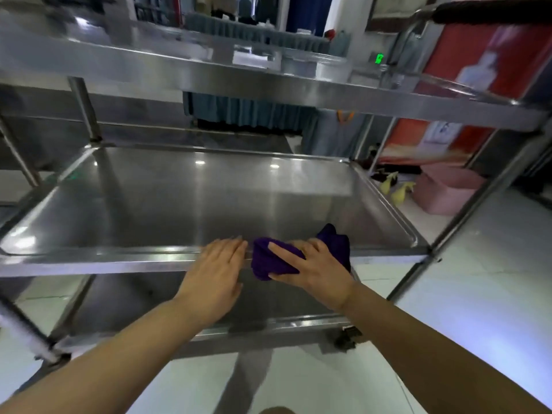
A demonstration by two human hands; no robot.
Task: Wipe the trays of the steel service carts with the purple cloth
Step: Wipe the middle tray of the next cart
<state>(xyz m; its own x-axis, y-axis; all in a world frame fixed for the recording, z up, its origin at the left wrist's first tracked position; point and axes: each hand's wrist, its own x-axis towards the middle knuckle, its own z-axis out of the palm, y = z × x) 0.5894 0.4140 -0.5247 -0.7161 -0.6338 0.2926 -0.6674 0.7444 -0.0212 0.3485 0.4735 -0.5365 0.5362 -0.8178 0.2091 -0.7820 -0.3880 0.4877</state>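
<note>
A steel service cart fills the view, with a top tray (268, 82), a middle tray (185, 198) and a lower tray (268, 297). The bunched purple cloth (268, 261) lies on the middle tray's near rim, right of centre. My right hand (316, 268) grips the cloth from above, fingers spread over it and thumb under its near fold. My left hand (218, 270) rests flat with straight fingers on the same rim, just left of the cloth, holding nothing.
Cart uprights stand at the right (484, 192) and back left (85, 109). A caster (346, 339) sits under the lower tray. A pink bin (448, 192) and yellow spray bottles (400, 189) stand on the floor at right. A second cart's frame is at far left.
</note>
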